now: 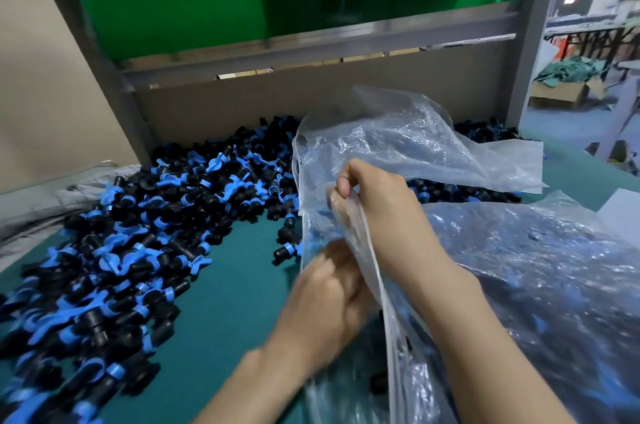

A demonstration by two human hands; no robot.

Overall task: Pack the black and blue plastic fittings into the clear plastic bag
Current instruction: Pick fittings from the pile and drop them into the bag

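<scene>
A big heap of black and blue plastic fittings (114, 250) covers the left and back of the green table (228, 288). A clear plastic bag (519, 267) lies on the right, with dark fittings showing through its lower part. My right hand (374, 195) pinches the bag's rim and holds it up. My left hand (325, 299) is blurred, with curled fingers at the bag's mouth below the right hand. Whether it holds fittings or the bag's edge, I cannot tell.
A cardboard wall (311, 94) closes the back of the table, and a grey metal frame (104, 53) with a green panel (180, 18) rises above it. A cardboard box (561, 94) and other benches stand far right.
</scene>
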